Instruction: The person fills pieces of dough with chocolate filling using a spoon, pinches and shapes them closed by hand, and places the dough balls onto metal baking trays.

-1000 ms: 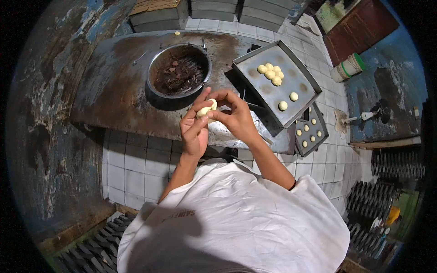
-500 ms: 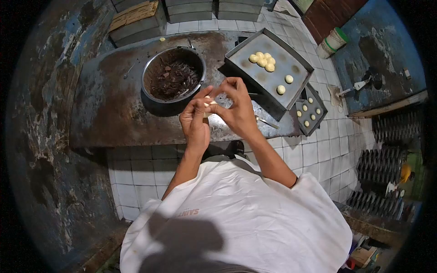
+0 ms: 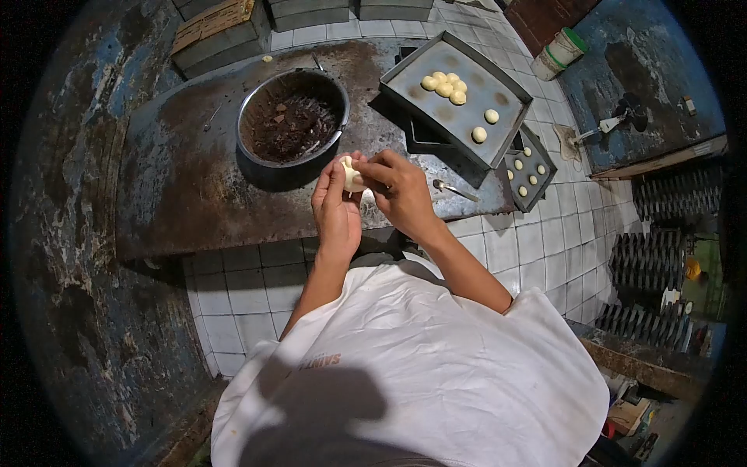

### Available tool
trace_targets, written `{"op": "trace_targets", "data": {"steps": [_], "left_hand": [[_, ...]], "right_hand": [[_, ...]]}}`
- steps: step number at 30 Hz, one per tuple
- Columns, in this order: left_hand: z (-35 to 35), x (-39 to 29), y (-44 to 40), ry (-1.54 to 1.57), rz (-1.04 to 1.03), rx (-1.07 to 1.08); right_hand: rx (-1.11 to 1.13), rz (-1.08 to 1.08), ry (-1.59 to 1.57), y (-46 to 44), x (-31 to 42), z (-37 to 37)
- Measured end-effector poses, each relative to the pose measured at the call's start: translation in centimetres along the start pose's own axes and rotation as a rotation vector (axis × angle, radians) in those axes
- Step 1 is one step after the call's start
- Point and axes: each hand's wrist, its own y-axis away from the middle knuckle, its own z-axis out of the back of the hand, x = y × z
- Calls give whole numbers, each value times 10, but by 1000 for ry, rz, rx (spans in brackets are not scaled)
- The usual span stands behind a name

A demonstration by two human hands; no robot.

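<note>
A pale dough piece (image 3: 350, 177) is held between both hands above the table's front edge. My left hand (image 3: 337, 210) has its fingers and thumb round its left side. The fingertips of my right hand (image 3: 403, 191) pinch its right side. Just beyond them, a metal bowl (image 3: 247, 144) holds a dark brown crumbly filling (image 3: 292, 124). To the right, a square tray (image 3: 420, 66) bears a cluster of dough balls (image 3: 445, 87) and two separate ones. A metal utensil (image 3: 459, 191) lies on the table right of my right hand.
The worn table (image 3: 171, 179) reaches left to a stained wall. A lower tray (image 3: 537, 191) with several dough balls sits at the right. Grey boxes (image 3: 226, 43) stand beyond the table. A bucket with a green lid (image 3: 559, 54) is at the far right.
The dough piece was a folded strip between my fingers and now looks wider and more rounded. My right fingers have closed in on it. The view has shifted, moving the bowl and trays within it.
</note>
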Motion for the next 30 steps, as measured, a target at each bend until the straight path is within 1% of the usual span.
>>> {"op": "trace_targets", "data": {"steps": [1, 2, 3, 4, 5, 6, 8, 9, 10, 11, 12, 13, 14, 15, 16, 18, 20, 22, 24, 25, 26, 27, 28, 29, 30], "left_hand": [[-4, -1, 1, 8, -22, 27], [-6, -1, 0, 16, -46, 54], [-5, 0, -2, 17, -46, 54], [-3, 2, -5, -5, -105, 129], [-2, 3, -7, -27, -165, 206], [-5, 3, -7, -27, -166, 207], [-13, 5, -6, -50, -213, 237], [-16, 8, -8, -49, -214, 239], [-20, 11, -10, -50, -209, 135], [-21, 13, -12, -50, -203, 30], [-20, 14, -15, -51, -202, 29], [-17, 15, -18, -98, -167, -18], [-15, 16, -20, -146, -131, -64], [-13, 16, -24, -147, -130, -64], [-10, 16, -27, -172, -96, -97], [-10, 19, -31, -204, -50, -128], [-15, 31, -32, -311, -11, -146], [-23, 47, -34, -369, 33, -141], [-34, 63, -38, -585, -125, -109], [-37, 68, -42, -663, -126, -34], [-41, 75, -47, -660, -111, -21], [-42, 83, -53, -709, -141, 102], [-44, 89, -59, -757, -171, 222], [-46, 94, -65, -891, -116, 332], [-47, 105, -73, -888, -108, 336]], "right_hand": [[-47, -16, 53, 0, 1, -1], [-47, -15, 54, -4, -1, 0], [-140, 28, 33, -12, -1, 2], [-233, 72, 13, -17, 1, 4], [-153, -80, -224, -20, 6, 8], [-154, -79, -223, -21, 5, 8], [37, -338, -636, -23, 0, 9], [50, -323, -580, -22, -2, 12], [48, -320, -579, -21, -3, 9], [-13, -339, -557, -18, -4, 2], [-73, -358, -535, -16, -4, -3], [-74, -360, -536, -13, -3, -5], [-81, -273, -412, -10, -2, -6], [-87, -185, -287, -9, -2, -6], [-88, -187, -288, -7, -3, -5], [-63, -231, -378, -1, -9, -2], [-71, -274, -415, 3, -18, 7], [7, -410, -150, 1, -31, 23], [-16, -417, -81, 6, -60, 23], [-124, -441, -142, 7, -72, 24], [-229, -463, -202, 10, -85, 28], [-152, -525, -303, 14, -102, 34], [-156, -536, -295, 18, -116, 43], [24, -709, -599, 22, -130, 55], [212, -867, -905, 26, -145, 63]]}}
